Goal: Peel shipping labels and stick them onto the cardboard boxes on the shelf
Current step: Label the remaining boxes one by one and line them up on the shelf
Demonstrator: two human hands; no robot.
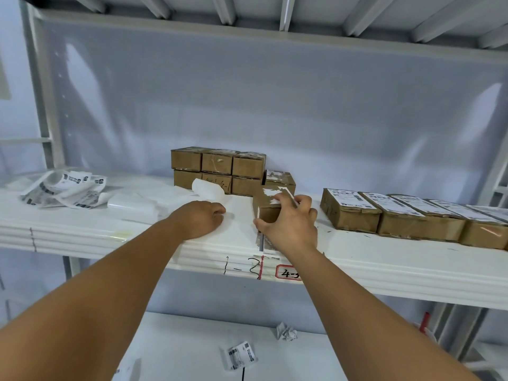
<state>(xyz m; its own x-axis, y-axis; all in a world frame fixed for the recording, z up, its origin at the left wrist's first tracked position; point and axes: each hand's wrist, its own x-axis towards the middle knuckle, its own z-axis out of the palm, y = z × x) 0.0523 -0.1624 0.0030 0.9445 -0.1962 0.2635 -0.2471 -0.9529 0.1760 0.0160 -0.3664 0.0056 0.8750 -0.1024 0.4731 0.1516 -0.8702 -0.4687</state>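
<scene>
Head-worn view, forward-down, close on the shelf (384, 254)

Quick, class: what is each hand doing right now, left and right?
Left hand: fingers curled, resting on white sheet; a grip cannot be told.
Right hand: gripping the cardboard box.

The setting is a white metal shelving unit. The shelf (384, 273) runs across the full width and has a ribbed front edge. That edge carries a black handwritten marking (242, 268), a red vertical line and a red-bordered tag (288, 272). A pale, glossy back panel (275, 105) closes the bay behind it and shows soft, diffuse reflections. The upper shelf (247, 12) is seen from below, with parallel stiffening ribs. A perforated upright (50, 111) stands at the left. A lower shelf (178, 339), also white, lies below. Lighting is even and cool.
</scene>
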